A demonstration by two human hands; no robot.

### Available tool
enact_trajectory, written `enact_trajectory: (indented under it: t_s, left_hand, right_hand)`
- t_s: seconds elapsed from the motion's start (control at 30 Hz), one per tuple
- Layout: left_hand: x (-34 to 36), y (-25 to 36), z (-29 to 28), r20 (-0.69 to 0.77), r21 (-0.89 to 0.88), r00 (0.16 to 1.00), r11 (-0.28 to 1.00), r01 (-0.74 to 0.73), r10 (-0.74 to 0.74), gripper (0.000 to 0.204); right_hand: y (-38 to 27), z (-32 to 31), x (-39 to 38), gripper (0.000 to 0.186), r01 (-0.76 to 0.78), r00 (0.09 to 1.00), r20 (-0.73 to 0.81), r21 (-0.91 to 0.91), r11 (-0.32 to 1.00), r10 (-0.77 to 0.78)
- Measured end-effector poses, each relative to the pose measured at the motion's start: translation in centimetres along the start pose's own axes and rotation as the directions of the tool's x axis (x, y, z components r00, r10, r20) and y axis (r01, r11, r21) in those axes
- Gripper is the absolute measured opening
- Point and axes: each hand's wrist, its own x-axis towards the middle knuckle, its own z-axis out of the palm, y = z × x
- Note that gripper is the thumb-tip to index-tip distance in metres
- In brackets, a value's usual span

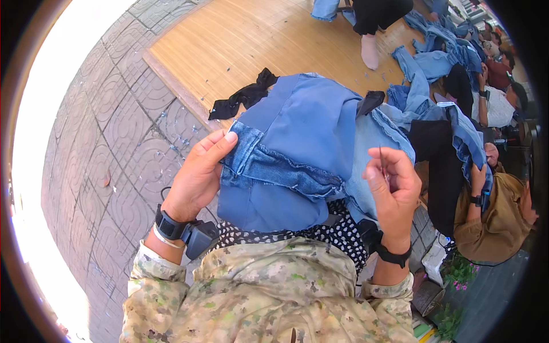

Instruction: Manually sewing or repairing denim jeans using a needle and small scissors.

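A blue denim garment (pixel 303 123) lies across my lap, its smooth pocket-lining-like cloth facing up. A darker, frayed denim strip (pixel 286 170) runs across it. My left hand (pixel 200 168) pinches the garment's left edge between thumb and fingers, at the end of that strip. Raised just off the cloth to the right, my right hand (pixel 394 183) is closed around a thin pointed metal tool (pixel 381 157). Most of this tool is hidden by the fingers, so its exact kind does not show. Lighter denim (pixel 369 177) hangs beside the right hand.
A wooden-slat mat (pixel 229 46) spreads ahead, with a black cloth strip (pixel 243 97) near its edge. Paving tiles (pixel 114 148) with thread scraps lie left. At the right, a person in a brown top (pixel 494 220) handles denim; a denim pile (pixel 434 51) and more people sit beyond.
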Motion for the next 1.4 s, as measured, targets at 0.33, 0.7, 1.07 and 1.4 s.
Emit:
enact_trajectory:
  t_s: [0.33, 0.7, 1.07, 1.4]
  left_hand:
    - [-2.4, -0.9, 1.5, -0.049, 0.151, 0.999, 0.988, 0.028, -0.021, 0.046]
    - [-2.6, -1.1, 1.1, -0.074, 0.145, 0.997, 0.989, 0.013, -0.002, 0.044]
    - [-4.3, -2.4, -3.1, 0.044, -0.301, 0.996, 0.950, 0.086, -0.076, 0.050]
    - [-5.3, -0.2, 2.3, 0.071, 0.228, 0.972, 0.945, -0.234, 0.223, 0.033]
  right_hand:
    - [-0.2, 6.2, -1.6, 0.034, 0.285, 0.953, 0.155, -0.179, 0.942, -0.259]
    - [0.6, 4.0, -3.0, 0.015, -0.093, 0.996, 0.005, 0.170, 0.981, 0.094]
    - [1.7, -3.0, -12.4, 0.032, -0.133, 0.979, -0.203, -0.610, 0.781, 0.008]
    - [6.4, -5.5, -13.1, 0.020, -0.130, 0.953, -0.300, -0.532, 0.836, -0.043]
